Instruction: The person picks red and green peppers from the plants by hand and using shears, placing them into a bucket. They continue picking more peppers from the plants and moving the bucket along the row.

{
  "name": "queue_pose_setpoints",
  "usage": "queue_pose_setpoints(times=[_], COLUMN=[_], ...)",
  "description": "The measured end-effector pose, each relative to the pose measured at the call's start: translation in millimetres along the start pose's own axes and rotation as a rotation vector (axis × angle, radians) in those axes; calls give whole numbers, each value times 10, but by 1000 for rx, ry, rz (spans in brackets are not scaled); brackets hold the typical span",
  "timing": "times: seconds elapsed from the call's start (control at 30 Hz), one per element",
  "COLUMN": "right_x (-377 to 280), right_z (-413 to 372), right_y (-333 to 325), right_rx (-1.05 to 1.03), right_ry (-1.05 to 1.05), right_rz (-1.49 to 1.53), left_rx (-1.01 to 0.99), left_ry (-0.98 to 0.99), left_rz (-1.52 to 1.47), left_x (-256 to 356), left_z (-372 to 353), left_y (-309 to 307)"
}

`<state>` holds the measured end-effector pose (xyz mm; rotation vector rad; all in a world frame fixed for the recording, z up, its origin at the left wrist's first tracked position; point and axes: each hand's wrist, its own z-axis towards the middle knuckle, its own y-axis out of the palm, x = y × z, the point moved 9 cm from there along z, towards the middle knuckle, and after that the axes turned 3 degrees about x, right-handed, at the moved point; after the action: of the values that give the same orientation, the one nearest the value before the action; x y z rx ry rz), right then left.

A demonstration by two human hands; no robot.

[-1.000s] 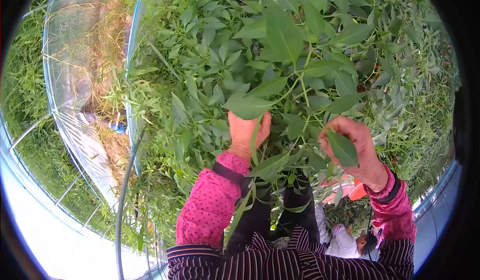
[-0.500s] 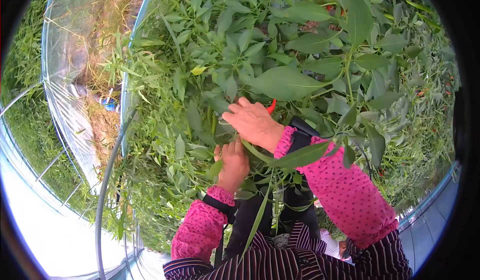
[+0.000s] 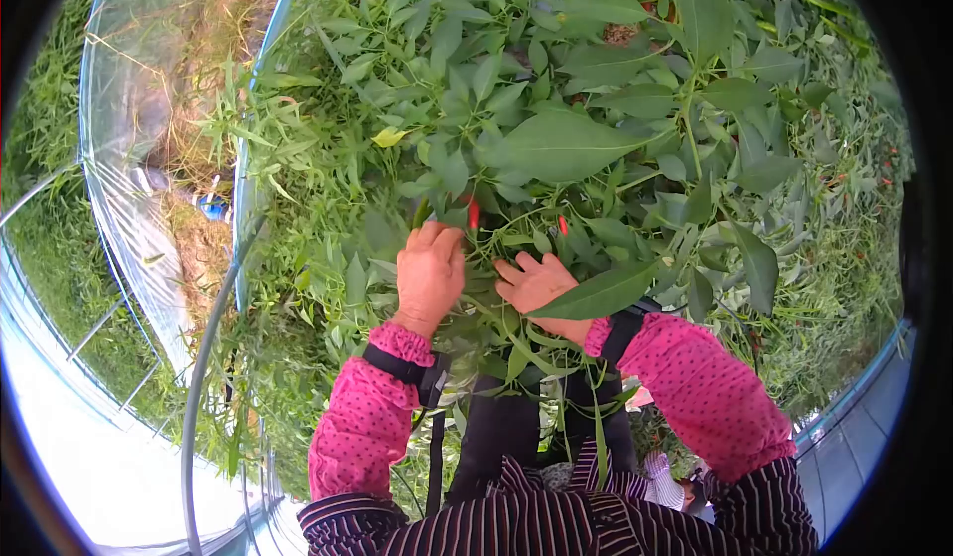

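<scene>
Among the pepper plants, my left hand has its fingers bent and pressed together, the tips sunk in leaves. What it grips, if anything, is hidden. A red pepper hangs just beyond its fingertips to the right. My right hand reaches in beside thin green stems, its fingers stretched and apart, with no pepper visible in it. A second red pepper shows between leaves just above that hand. One broad leaf overlaps the right hand's edge and wrist.
Large leaves rise close to the camera at upper right. A grey curved hoop and clear plastic sheeting stand on the left. Dry straw covers the ground there. My legs are against the foliage below.
My hands, close together before with the right above the left, have drawn apart. The left moved up and leftward; the right moved down and rightward. More red pepper shows between them.
</scene>
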<state>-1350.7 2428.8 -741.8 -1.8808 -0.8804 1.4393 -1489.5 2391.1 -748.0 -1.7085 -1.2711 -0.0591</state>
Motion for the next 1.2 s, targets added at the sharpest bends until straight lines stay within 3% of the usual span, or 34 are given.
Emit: queue_pose_setpoints(times=[0.07,0.13,0.23,0.3,0.37,0.43,0.5,0.6,0.63,0.7,0.77,0.83,0.93,0.97,1.0,1.1,1.2], right_x=[4,-23,8,-107,-85,8,-5,0,-1,113,142,16,19,13,15,58,121], right_z=[-44,-34,45,-18,-85,48,63,56,49,-83,-103,-6,24,48,37,2,-57], right_y=[59,-4,75,226,345,84,-14,14,49,442,427,-24,5,-119,-84,58,89], right_rx=[3,6,-217,-96,-133,-314,-352,-340,-324,-72,-9,-152,-323,-219,-253,-343,-360], right_ry=[-6,-42,6,-263,-279,-39,-27,-33,-38,235,244,-10,-8,1,-12,-1,-22], right_rz=[-56,-87,45,-635,-640,32,30,15,7,823,804,-39,-17,30,28,30,29], left_rx=[-125,-130,-207,-240,-218,-302,-280,-411,-364,-451,-442,-414,-406,-372,-333,-363,-237], left_ry=[270,344,413,487,589,558,580,275,233,-3,-135,-91,13,76,139,-23,-101], left_rz=[314,484,658,712,742,751,737,560,476,231,-71,-188,-109,-14,84,174,-100], left_x=[287,172,97,144,262,272,384,334,293,75,-134,-182,-151,-106,-51,127,150], left_z=[156,263,339,311,204,56,-113,-272,-319,-350,-350,-253,-170,-163,-156,-272,-405], left_y=[213,437,560,548,414,402,331,298,272,262,191,59,-5,-8,-20,-125,-409])
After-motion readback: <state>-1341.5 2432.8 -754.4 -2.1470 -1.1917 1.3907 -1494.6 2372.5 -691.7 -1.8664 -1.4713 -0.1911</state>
